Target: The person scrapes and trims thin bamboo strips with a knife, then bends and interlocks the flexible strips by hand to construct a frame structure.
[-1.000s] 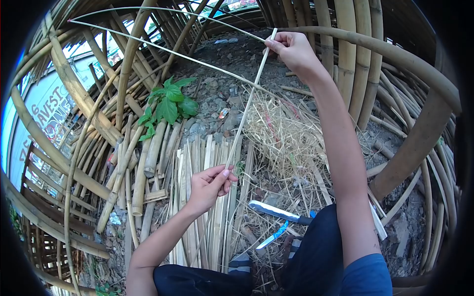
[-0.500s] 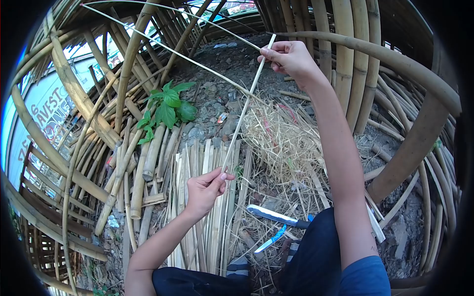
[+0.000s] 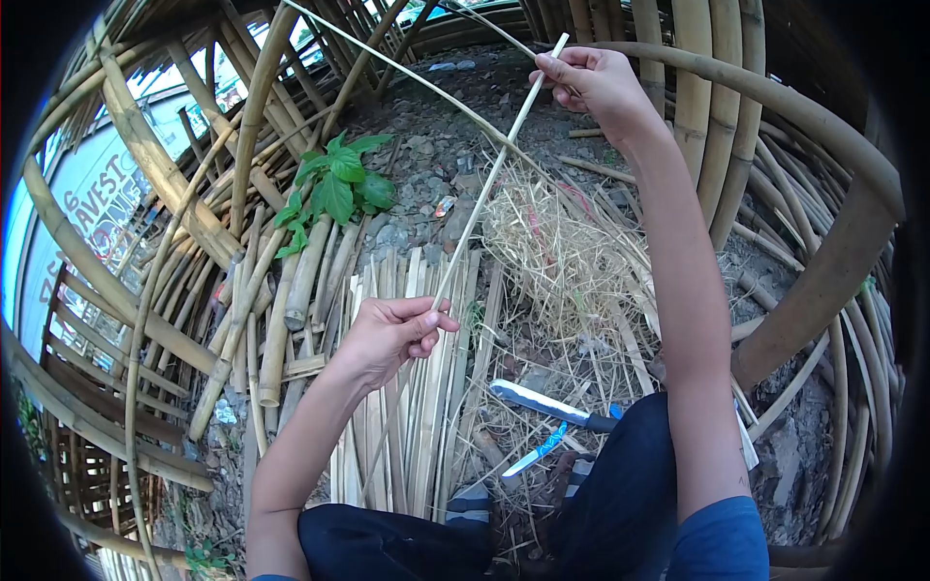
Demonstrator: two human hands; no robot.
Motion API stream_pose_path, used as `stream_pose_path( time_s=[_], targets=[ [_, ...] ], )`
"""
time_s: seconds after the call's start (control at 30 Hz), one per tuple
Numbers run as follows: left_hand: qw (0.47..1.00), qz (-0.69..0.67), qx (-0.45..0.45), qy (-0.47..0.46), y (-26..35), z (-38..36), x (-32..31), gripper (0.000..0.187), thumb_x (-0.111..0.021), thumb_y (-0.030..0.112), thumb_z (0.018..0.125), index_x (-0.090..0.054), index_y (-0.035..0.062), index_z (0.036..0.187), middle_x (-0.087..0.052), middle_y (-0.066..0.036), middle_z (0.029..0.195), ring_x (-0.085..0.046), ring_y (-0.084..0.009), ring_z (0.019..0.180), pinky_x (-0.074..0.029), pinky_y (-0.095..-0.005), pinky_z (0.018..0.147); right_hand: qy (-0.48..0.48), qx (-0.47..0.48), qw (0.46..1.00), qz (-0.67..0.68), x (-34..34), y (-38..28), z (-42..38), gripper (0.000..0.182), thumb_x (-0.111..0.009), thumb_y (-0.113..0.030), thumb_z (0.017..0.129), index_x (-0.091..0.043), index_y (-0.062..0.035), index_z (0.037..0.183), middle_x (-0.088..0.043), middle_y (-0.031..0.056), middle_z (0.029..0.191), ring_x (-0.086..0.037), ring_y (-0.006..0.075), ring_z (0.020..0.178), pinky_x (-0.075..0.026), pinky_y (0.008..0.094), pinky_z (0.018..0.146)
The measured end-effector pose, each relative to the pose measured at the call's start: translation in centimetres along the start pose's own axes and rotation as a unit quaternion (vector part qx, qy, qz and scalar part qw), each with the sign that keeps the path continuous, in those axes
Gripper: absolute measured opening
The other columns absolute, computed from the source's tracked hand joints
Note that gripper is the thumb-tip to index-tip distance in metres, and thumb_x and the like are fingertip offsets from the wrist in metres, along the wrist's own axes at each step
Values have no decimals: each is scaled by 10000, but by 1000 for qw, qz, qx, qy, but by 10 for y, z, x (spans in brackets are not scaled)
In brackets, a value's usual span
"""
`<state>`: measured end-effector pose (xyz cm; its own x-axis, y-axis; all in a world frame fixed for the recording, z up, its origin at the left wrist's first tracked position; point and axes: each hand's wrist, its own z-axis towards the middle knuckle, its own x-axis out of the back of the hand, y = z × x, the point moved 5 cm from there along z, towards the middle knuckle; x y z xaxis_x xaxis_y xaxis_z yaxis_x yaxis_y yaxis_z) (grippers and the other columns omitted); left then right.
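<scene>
A thin, pale bamboo strip (image 3: 490,184) runs slantwise between my two hands. My right hand (image 3: 598,85) pinches it close to its upper end, thumb against fingers. Lower down, my left hand (image 3: 392,334) is closed on the same strip. A second slender strip (image 3: 407,72) comes in from the top edge and crosses the held one about midway. Another thin strip (image 3: 494,27) reaches from the top to the fingertips of my right hand. Below my hands lie many flat split bamboo slats (image 3: 426,426), side by side on the ground.
A large knife (image 3: 538,404) and a smaller blue-handled knife (image 3: 538,449) lie by my right knee. A heap of shavings (image 3: 552,252) is ahead, beside a green plant (image 3: 339,184). Bamboo poles (image 3: 693,116) stand at the right, and a curved pole (image 3: 775,102) arches near my right arm.
Both hands have moved slightly up, the right one also rightward, carrying the strip. The crossing strips shifted up and right, and their far meeting tip has left the view at the top.
</scene>
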<state>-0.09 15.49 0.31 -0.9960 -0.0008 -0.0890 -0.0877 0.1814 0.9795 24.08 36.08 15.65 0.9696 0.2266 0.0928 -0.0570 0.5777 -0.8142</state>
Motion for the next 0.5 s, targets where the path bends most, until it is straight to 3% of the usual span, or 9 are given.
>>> stream_pose_path(
  time_s=[0.17,0.4,0.5],
  targets=[
    [999,-13,25,-15,-13,11,5,281,-576,46,922,-559,-98,1162,-672,-161,945,-590,-133,714,-501,-244,645,-18,6,1000,-17,-8,4,-1,227,-645,-240,912,-670,-19,956,-687,30,841,-473,7,577,-347,166,514],
    [999,-9,24,-32,-25,26,10,288,-565,61,930,-551,-111,1162,-661,-162,1002,-616,-164,803,-515,-274,726,-17,24,1000,8,-12,10,3,189,-690,-222,876,-710,-34,874,-666,-7,757,-480,15,583,-380,166,517],
    [997,17,-15,-70,-20,33,9,358,-481,186,990,-536,-108,1186,-650,-166,1038,-624,-191,864,-509,-310,767,-22,23,999,-14,-12,14,6,210,-669,-246,894,-687,-48,961,-663,-6,797,-426,8,561,-331,165,504]
  ],
)
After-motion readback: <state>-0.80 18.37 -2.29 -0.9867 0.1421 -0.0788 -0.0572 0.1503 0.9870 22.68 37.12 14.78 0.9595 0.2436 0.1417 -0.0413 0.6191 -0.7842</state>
